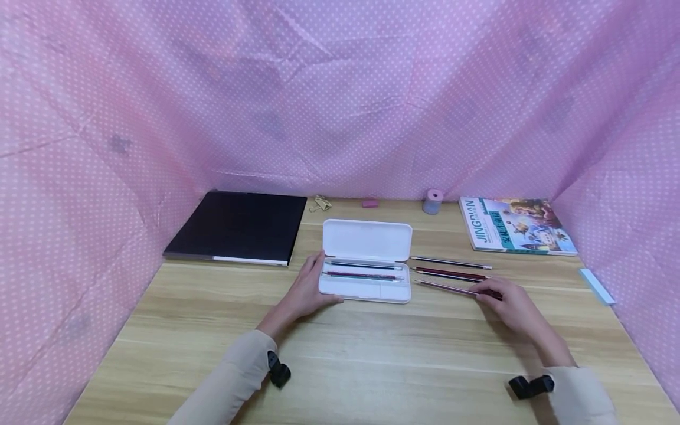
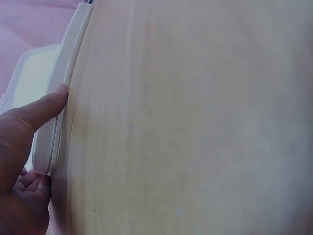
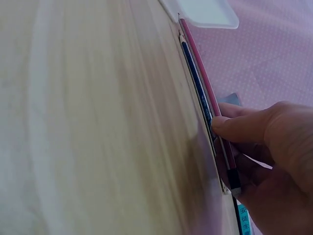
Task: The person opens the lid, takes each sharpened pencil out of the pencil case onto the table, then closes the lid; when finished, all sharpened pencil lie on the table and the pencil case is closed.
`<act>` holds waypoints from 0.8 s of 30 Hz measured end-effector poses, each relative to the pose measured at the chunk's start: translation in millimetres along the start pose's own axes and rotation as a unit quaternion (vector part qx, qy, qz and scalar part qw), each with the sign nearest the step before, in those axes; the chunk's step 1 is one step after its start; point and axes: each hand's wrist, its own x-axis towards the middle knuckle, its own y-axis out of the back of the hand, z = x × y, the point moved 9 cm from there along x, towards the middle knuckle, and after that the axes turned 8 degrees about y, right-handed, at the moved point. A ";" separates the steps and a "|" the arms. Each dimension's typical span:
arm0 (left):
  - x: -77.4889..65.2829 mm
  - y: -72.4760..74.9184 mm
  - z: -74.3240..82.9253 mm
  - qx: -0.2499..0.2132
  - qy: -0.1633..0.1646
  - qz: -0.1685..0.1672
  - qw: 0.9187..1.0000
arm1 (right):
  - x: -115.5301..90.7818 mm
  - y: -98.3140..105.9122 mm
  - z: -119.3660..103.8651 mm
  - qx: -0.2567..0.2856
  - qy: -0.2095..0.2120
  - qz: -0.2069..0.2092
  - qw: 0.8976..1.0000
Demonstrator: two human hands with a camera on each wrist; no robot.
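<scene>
A white pencil case lies on the table with its lid tipped back. Inside it are a dark pencil and a red pencil with another alongside. My left hand grips the case's left end, thumb along the front edge and fingers at the side. To the right of the case, my right hand pinches a dark red pencil near its eraser end, the point towards the case. Beyond it lie a black pencil, a second dark red pencil and another dark pencil.
A black folder lies at the left. Along the back are a gold binder clip, a pink eraser and a small pink-and-blue cylinder. A colourful book and a pale blue strip lie at the right. Pink dotted cloth surrounds the table.
</scene>
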 end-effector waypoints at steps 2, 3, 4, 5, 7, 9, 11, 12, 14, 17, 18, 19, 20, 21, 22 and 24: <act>-0.2 0.3 -0.1 0.000 0.000 0.002 1.000 | 0.4 -0.9 2.1 0.002 -0.001 -0.002 1.000; -0.2 0.4 -0.2 0.000 0.000 0.002 1.000 | 0.8 -1.2 2.7 0.003 -0.001 -0.002 1.000; -0.4 0.5 0.1 0.000 -0.001 0.002 1.000 | 1.0 -1.5 3.6 0.004 -0.003 -0.003 1.000; -0.4 0.6 0.3 -0.001 -0.003 0.003 1.000 | 1.3 -1.8 4.6 0.004 -0.005 -0.003 1.000; -0.5 1.0 0.5 -0.004 -0.006 0.004 1.000 | 1.9 -2.6 7.0 0.003 -0.011 -0.007 1.000; -0.6 1.3 0.4 -0.005 -0.008 0.005 1.000 | 2.4 -3.0 9.2 0.002 -0.017 -0.008 1.000; -0.4 1.4 0.4 -0.004 -0.009 0.006 1.000 | 2.6 -2.9 11.5 0.001 -0.022 -0.007 1.000; -0.4 1.7 0.5 -0.004 -0.010 0.007 1.000 | 2.7 -2.8 12.3 0.001 -0.023 -0.006 1.000; -0.5 1.3 0.4 -0.003 -0.010 0.006 1.000 | 2.7 -2.5 13.3 -0.001 -0.021 -0.003 1.000; -0.8 0.7 0.5 -0.003 -0.009 0.005 1.000 | 2.4 -2.0 13.3 -0.005 -0.015 0.003 1.000; -0.9 0.6 0.5 -0.005 -0.009 0.004 1.000 | 2.1 -2.2 13.2 -0.005 -0.014 0.003 1.000; -1.0 0.4 0.6 -0.005 -0.009 0.004 1.000 | 1.8 -2.4 13.2 -0.006 -0.013 0.003 1.000; -1.1 0.4 0.9 -0.006 -0.009 0.004 1.000 | 1.6 -2.2 12.8 -0.007 -0.011 0.004 1.000; -1.1 0.6 1.2 -0.007 -0.010 0.005 1.000 | 1.3 -2.2 12.5 -0.007 -0.011 0.003 1.000; -1.1 0.6 0.9 -0.006 -0.008 0.004 1.000 | 1.4 -2.2 12.1 -0.007 -0.011 0.003 1.000; -1.0 0.8 0.8 -0.007 -0.006 0.001 1.000 | 1.5 -2.2 10.9 -0.005 -0.013 0.000 1.000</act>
